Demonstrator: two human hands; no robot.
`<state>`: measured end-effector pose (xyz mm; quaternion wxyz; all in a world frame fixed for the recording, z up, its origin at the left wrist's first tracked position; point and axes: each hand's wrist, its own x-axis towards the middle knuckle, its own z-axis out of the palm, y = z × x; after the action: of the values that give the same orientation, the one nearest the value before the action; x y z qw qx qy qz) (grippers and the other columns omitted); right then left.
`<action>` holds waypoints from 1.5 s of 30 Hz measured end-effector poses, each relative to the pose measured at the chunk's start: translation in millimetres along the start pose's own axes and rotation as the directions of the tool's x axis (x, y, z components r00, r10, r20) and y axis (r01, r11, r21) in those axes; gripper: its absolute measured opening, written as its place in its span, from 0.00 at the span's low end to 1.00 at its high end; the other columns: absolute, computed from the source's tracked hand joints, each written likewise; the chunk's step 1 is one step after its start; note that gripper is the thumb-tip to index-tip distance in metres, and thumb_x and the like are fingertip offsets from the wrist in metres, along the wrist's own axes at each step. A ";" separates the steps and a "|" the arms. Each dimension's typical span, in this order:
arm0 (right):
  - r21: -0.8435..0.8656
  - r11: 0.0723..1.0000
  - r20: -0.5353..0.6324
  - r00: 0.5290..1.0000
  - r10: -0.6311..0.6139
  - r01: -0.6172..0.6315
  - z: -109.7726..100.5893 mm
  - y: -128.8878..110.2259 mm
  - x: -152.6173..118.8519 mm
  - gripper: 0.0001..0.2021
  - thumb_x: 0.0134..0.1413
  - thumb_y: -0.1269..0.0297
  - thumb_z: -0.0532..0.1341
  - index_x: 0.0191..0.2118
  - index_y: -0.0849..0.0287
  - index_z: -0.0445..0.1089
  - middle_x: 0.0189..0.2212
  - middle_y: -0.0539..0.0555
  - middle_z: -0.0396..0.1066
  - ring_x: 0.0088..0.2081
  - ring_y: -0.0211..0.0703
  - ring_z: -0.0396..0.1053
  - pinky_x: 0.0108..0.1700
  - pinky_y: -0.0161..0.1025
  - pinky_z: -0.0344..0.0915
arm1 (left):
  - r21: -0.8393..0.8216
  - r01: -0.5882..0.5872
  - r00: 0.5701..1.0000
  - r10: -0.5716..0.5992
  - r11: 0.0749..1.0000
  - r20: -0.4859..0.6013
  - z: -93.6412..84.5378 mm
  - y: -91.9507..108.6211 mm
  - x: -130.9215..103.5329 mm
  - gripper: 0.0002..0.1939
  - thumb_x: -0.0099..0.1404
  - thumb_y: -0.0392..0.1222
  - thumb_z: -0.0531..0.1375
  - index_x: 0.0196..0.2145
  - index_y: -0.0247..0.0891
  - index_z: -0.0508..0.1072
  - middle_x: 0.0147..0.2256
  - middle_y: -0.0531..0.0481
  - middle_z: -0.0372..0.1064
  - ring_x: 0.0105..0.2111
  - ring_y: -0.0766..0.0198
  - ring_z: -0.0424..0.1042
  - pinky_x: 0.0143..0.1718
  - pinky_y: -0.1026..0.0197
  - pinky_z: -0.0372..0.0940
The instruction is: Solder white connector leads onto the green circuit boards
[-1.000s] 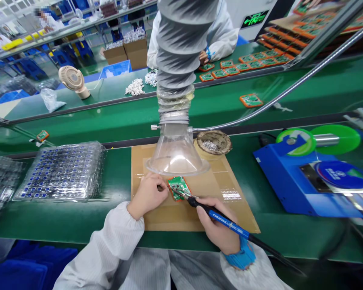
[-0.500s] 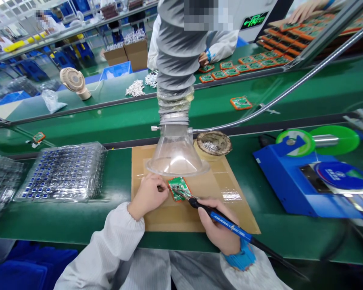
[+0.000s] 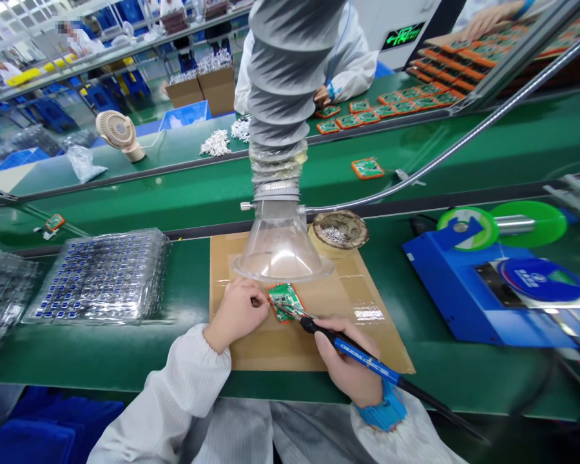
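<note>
A green circuit board with an orange edge (image 3: 286, 295) lies on the brown cardboard sheet (image 3: 299, 351), just below the clear funnel hood. At its left edge is my left hand (image 3: 238, 312), thumb and forefinger pinched together; what they hold, if anything, is too small to name. My right hand (image 3: 350, 361) is closed around a blue and black soldering iron (image 3: 367, 366). The iron's tip end reaches over the board from the right, beside a thin metal tool whose grip is hidden. Whether the tip touches the board cannot be made out.
The clear hood (image 3: 284, 248) hangs from a grey hose. Behind the board sits a round bowl of solder bits (image 3: 341, 230). Stacked clear trays (image 3: 101, 274) stand left, a blue solder stand (image 3: 464, 290) right. Across the green belt, a person's hand (image 3: 323, 96) is near more boards.
The loose boards on the belt have shifted left. My two hands, the iron and the board between them stay almost in place.
</note>
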<state>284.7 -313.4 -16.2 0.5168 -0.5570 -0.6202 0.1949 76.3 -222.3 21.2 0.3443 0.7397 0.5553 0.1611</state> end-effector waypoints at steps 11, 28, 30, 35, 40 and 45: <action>0.061 0.989 -0.373 0.916 0.146 -0.133 -19.4 15.6 12.7 0.06 0.59 0.61 0.65 0.36 0.57 0.76 0.29 0.53 0.76 0.28 0.44 0.76 0.32 0.40 0.73 | -0.008 -0.017 1.000 0.017 1.000 -0.016 1.8 -2.0 -0.7 0.10 0.59 0.29 0.62 0.22 0.38 0.74 0.30 0.51 0.74 0.38 0.59 0.71 0.47 0.54 0.61; -0.012 0.985 -0.355 0.921 0.159 -0.174 -19.0 36.9 48.7 0.17 0.60 0.56 0.65 0.51 0.57 0.74 0.44 0.59 0.78 0.37 0.48 0.77 0.45 0.47 0.73 | -0.316 0.073 0.975 -0.001 0.946 0.223 -27.0 -22.9 -12.5 0.07 0.63 0.39 0.60 0.28 0.38 0.67 0.37 0.46 0.74 0.39 0.60 0.75 0.44 0.56 0.70; 0.014 0.984 -0.393 0.904 0.168 -0.177 -18.9 35.2 48.6 0.17 0.60 0.55 0.65 0.49 0.59 0.74 0.41 0.59 0.77 0.33 0.46 0.75 0.41 0.46 0.73 | -0.508 0.297 0.916 -0.092 0.809 0.389 -40.9 -32.3 -12.3 0.12 0.64 0.47 0.61 0.29 0.38 0.66 0.32 0.46 0.75 0.31 0.62 0.77 0.33 0.61 0.69; 0.002 0.981 -0.395 0.901 0.180 -0.195 -17.2 33.1 47.7 0.17 0.57 0.55 0.66 0.48 0.59 0.76 0.39 0.59 0.77 0.34 0.47 0.76 0.40 0.44 0.72 | -0.734 0.372 0.925 -0.292 0.568 0.243 -70.3 -56.3 5.2 0.17 0.59 0.52 0.65 0.30 0.37 0.63 0.28 0.47 0.74 0.21 0.62 0.76 0.19 0.66 0.63; -0.028 0.974 -0.394 0.898 0.195 -0.223 -15.8 35.3 42.7 0.17 0.56 0.54 0.67 0.48 0.58 0.77 0.41 0.59 0.78 0.37 0.50 0.76 0.43 0.46 0.71 | -0.724 0.055 0.815 -0.450 0.688 -0.365 -84.9 -69.5 55.7 0.11 0.66 0.44 0.57 0.43 0.36 0.67 0.47 0.38 0.75 0.48 0.55 0.78 0.47 0.56 0.73; 0.008 0.974 -0.424 0.881 0.208 -0.226 -15.3 34.1 43.4 0.17 0.55 0.53 0.67 0.47 0.57 0.77 0.41 0.60 0.78 0.34 0.51 0.76 0.41 0.49 0.72 | -0.336 0.077 0.804 -0.258 0.939 -0.536 -53.8 -65.5 58.6 0.25 0.64 0.39 0.62 0.58 0.36 0.65 0.68 0.35 0.56 0.71 0.50 0.51 0.71 0.46 0.49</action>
<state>321.2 -269.4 -19.7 0.6019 -0.6625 -0.4313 0.1133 15.8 -140.3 5.9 0.2822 0.5439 0.6657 0.4259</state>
